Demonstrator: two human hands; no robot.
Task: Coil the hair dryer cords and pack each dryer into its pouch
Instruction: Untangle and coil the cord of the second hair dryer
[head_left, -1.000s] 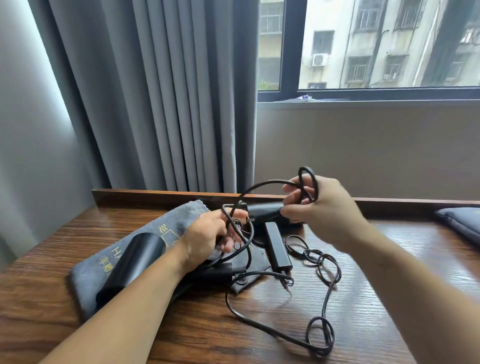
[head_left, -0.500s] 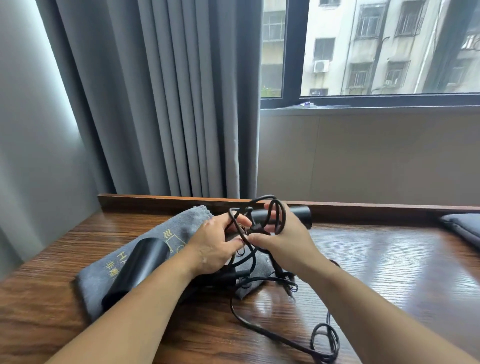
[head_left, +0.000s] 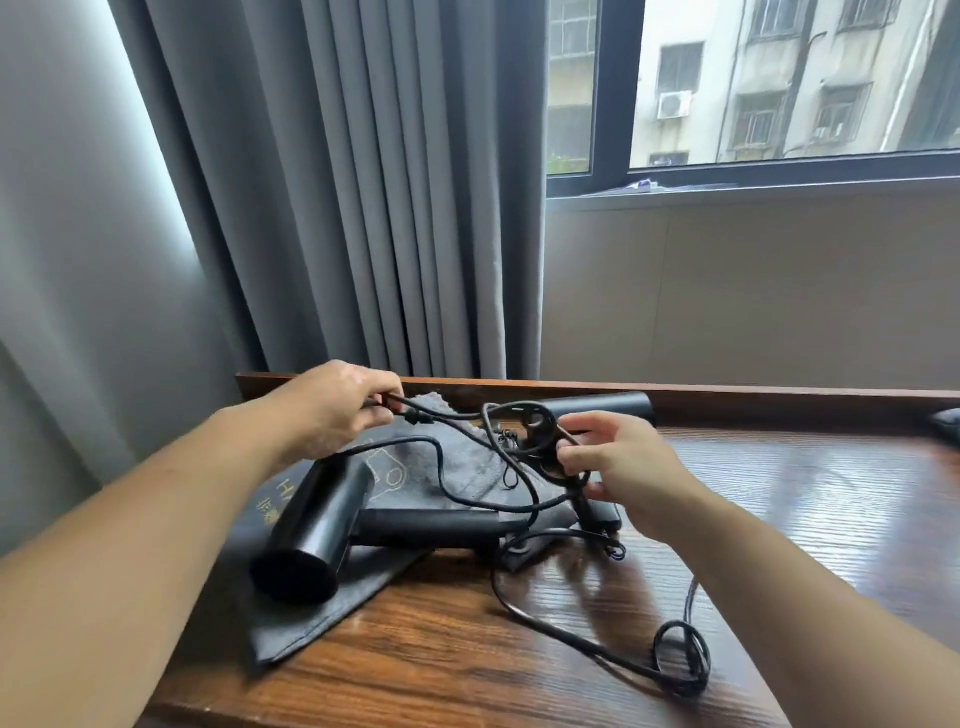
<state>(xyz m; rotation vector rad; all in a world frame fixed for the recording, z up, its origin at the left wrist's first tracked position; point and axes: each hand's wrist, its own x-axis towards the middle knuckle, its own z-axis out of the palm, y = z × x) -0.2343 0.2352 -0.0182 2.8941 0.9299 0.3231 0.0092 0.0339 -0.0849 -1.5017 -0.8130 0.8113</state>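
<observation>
Grip L: our left hand (head_left: 337, 410), mid-left of frame, pinches the black cord (head_left: 418, 415) btwn thumb & fingertips at a thicker bit, held up off the table.
Grip R: our right hand (head_left: 623, 462), centre-right, has its fingers curled round a tangle of cord loops, thumb on the near side.
Around: wooden table (head_left: 805, 519) w/ raised back lip. Grey curtain (head_left: 363, 182) fills upper left to centre. Window (head_left: 779, 78) is upper right, w/ bldgs outside. Dark padded item (head_left: 948, 423) is cut off at the right edge; we can't tell what it is.
In the way: cord strands cross over the pouch & past the end of the near dryer's handle. Our right hand covers part of the far dryer & most of a black block (head_left: 605, 514) below it.
Look: near dryer (head_left: 317, 525) is matte black w/ plain round barrel & straight handle. Pouch (head_left: 291, 629) is grey fabric w/ gold print, mostly covered. Far dryer (head_left: 608, 408) is also matte black; only its barrel shows.
Axis: near dryer's barrel runs lower left to upper right, round end facing lower left; its handle sticks out to the right, approx level in frame. Far dryer's barrel lies left-right along the back lip.
Where: near dryer lies on the pouch, lower centre-left. Cord trails from our hands down to a small loop at lower right on the table.
</observation>
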